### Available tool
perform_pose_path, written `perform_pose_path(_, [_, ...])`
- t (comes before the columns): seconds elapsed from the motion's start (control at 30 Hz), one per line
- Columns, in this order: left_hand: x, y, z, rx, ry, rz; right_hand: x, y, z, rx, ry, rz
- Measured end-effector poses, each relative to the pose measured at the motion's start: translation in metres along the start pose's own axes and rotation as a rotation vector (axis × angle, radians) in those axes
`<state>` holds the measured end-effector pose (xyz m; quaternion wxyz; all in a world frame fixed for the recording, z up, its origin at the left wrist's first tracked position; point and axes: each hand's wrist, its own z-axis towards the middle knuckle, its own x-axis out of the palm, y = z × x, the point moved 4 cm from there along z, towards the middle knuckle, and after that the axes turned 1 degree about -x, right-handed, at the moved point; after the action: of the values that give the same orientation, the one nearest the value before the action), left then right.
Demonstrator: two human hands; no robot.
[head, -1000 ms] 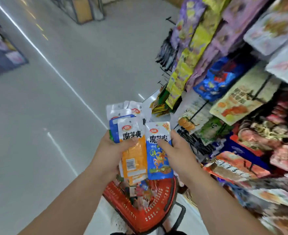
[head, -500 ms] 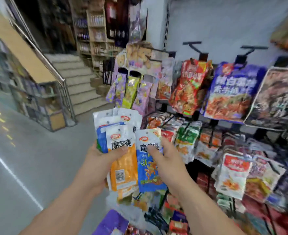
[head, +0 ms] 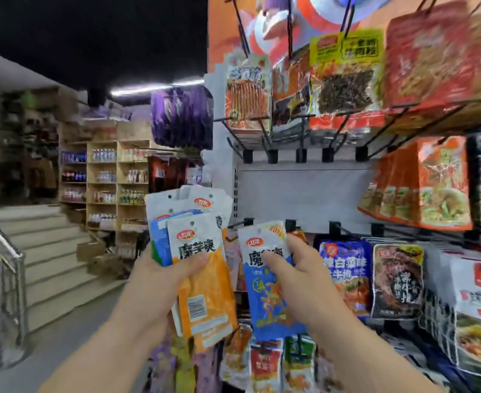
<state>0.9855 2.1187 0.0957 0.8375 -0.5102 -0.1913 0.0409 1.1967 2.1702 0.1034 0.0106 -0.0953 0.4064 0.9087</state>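
Observation:
My left hand [head: 160,282] grips a fanned stack of snack packets [head: 185,211], thumb across the front one, an orange and white packet [head: 205,296] with black characters. Blue and white packets show behind it. My right hand [head: 298,279] pinches a single blue and white packet [head: 267,302] of the same brand, thumb on its front. The two bundles are held side by side, a small gap between them, in front of a hanging snack display.
A peg rack [head: 304,191] with a bare white back panel faces me. Red and orange snack bags [head: 426,55] hang above, blue and dark bags [head: 347,268] to the right, more packets below. Stairs with a metal railing [head: 9,259] and wooden drink shelves [head: 106,177] lie left.
The view has swung up from the floor and red basket to the rack's upper rows. My hands rose with the packets, and the right hand's blue packet moved slightly away from the stack.

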Motion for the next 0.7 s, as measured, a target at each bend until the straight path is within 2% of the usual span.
perform_pose_path(0.3, [-0.024,-0.066,0.090,0.031,0.115,-0.086,0.022,0.061,0.098,-0.023,-0.274,-0.084])
perform_pose_path(0.43, [-0.026,-0.075,0.117,0.072,0.096,-0.076,0.035,0.070,0.143,-0.011,-0.238,-0.079])
perform_pose_path(0.7, [-0.027,-0.067,0.141,0.076,0.075,-0.085,0.053,0.073,0.196,-0.003,-0.304,0.007])
